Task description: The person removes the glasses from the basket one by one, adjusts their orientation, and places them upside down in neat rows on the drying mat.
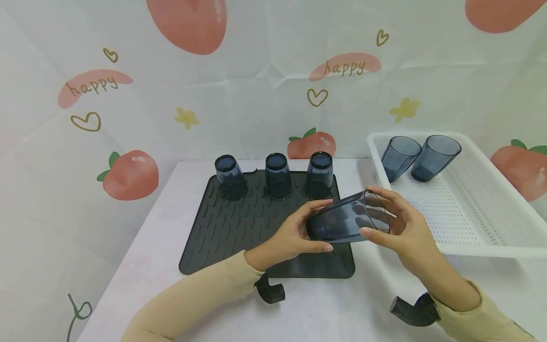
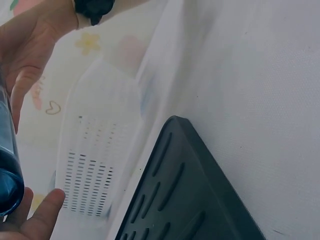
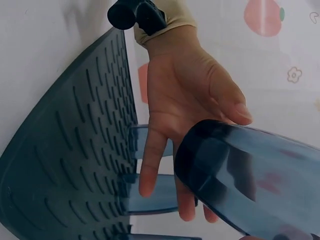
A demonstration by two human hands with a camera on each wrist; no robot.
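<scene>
A tinted blue-grey drinking glass is held tilted above the right part of a black ribbed drying mat, base to the left, rim to the right. My right hand grips it around the rim end, thumb in front and fingers behind. Around the base is my left hand, its fingers extended and spread; the right wrist view has the thumb at the edge of the glass's base. Standing upside down along the mat's back edge are a left glass, a middle glass and a right glass.
On the right, a white perforated basket has two more glasses leaning in its back left corner, one glass beside the other glass. A printed cloth hangs behind the white table.
</scene>
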